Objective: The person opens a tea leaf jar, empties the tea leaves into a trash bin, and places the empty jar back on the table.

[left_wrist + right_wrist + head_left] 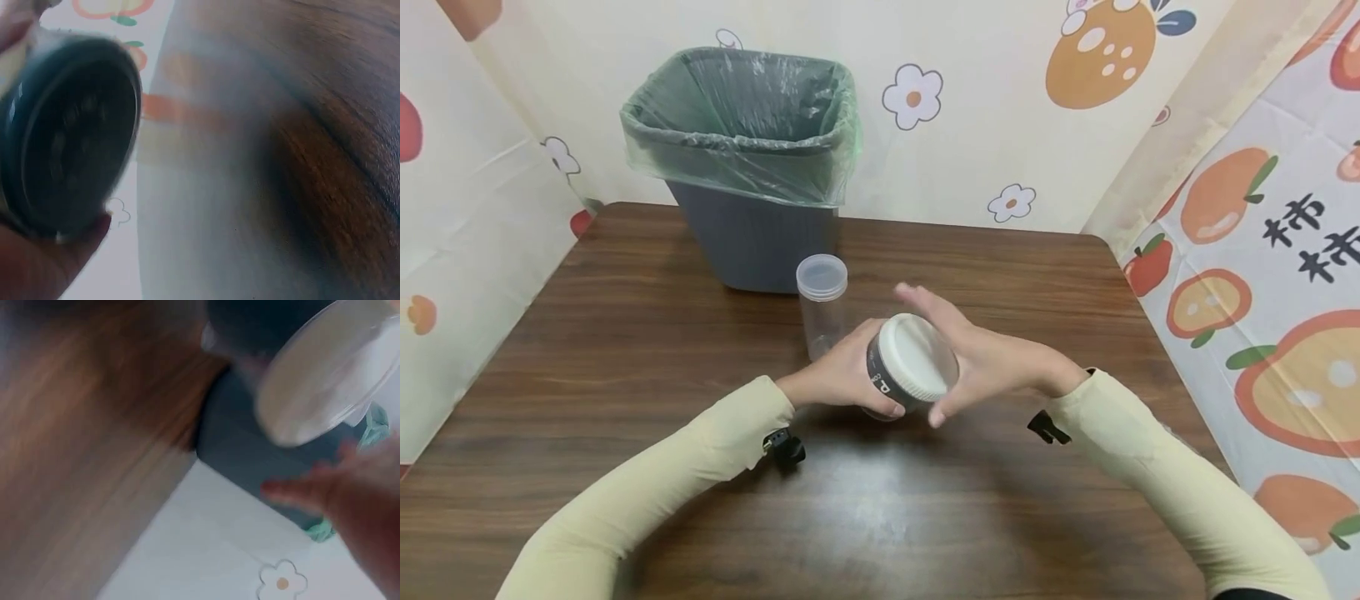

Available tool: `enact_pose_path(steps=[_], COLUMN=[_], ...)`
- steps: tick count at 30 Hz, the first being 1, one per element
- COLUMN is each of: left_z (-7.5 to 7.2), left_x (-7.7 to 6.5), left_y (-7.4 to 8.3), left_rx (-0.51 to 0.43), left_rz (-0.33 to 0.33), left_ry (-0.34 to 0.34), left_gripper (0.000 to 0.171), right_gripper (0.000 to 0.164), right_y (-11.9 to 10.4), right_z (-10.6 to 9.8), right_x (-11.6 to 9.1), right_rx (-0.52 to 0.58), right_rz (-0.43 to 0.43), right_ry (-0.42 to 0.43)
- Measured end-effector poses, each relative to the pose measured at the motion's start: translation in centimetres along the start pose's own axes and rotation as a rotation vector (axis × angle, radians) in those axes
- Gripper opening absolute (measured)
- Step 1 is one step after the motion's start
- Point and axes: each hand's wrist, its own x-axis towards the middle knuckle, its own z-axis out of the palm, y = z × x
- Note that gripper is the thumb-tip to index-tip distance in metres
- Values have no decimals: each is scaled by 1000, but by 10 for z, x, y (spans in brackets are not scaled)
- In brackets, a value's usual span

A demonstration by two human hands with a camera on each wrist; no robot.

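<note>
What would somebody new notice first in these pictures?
Probably the big dark-grey plastic bin lined with a see-through green bag, at the back left of the brown wood-grain table. Next, the round dark tub with a white ribbed lid, tilted in the left hand near the middle, the right hand spread beside it. A clear plastic cylinder stands in front of the bin.

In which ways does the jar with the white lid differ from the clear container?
The left hand holds the jar tilted, while the clear container stands upright on the table. The jar's side is dark with pale print; the clear container is see-through. The jar looks wide, the clear container narrower. Both are round and capped.
</note>
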Motion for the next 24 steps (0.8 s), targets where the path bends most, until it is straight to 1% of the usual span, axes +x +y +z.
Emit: enact_pose_path(steps=[2, 4, 6, 8, 10, 12, 15, 20, 24], left_z=[3, 6, 7, 8, 8, 8, 7, 5, 5], left_x=[0, -1, -1, -1, -1, -1, -1, -1, 0], left_y=[3, 6, 9, 12, 13, 14, 13, 13, 13], left_rx=[79, 157, 212, 244, 270, 282, 289, 295, 296], left_rz=[-19, -41, -54, -56, -51, -46, -42, -36, -33], left_ry=[54, 93, 116, 124, 126, 125, 116, 91, 77], left_gripper=[104, 106, 108, 109, 109, 109, 109, 110, 109], right_gripper=[118, 108, 96, 93, 86, 81, 84, 90, 91], right_y=[-1, -3, -5, -5, -5, -4, 0, 10, 17], right_z=[1, 3, 5, 8, 10, 11, 11, 10, 9], right_x=[1, 3, 4, 5, 7, 7, 6, 4, 2], right_rx=[5, -66, -139, -197, -209, -204, -183, -168, -222], right_rz=[127, 257, 363, 422, 431, 398, 311, 92, -79], right_ry=[64, 113, 111, 92, 95, 109, 123, 103, 76])
